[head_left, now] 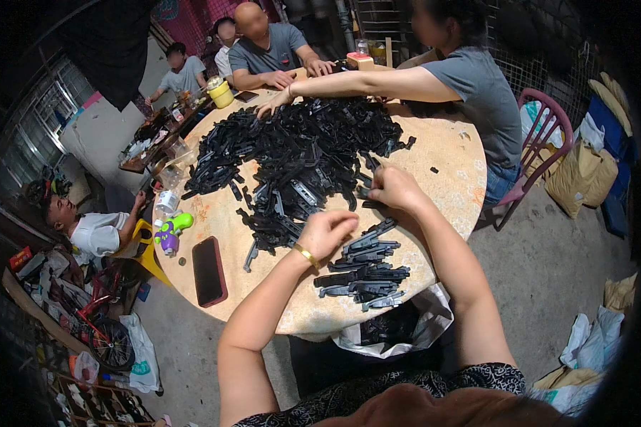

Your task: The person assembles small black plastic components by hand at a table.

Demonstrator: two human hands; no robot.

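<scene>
A big heap of black plastic parts [299, 153] covers the middle of the round table. My left hand [325, 233], a gold bracelet at its wrist, is closed with curled fingers at the heap's near edge; anything inside it is hidden. To its right, my right hand [396, 188] pinches a black plastic part [365, 193] by the heap's right side. Between my forearms, a smaller stack of long black plastic parts [367, 274] lies roughly side by side. Below the table edge, a white sack [434, 324] hangs with its mouth spread, black parts inside.
A phone [210, 272] and a green and purple toy [171, 233] lie at left, near a white-lidded jar [167, 203]. A co-worker's arm [363, 85] reaches over the heap from the right. Another person [271, 53] sits opposite, beside a yellow cup [221, 93].
</scene>
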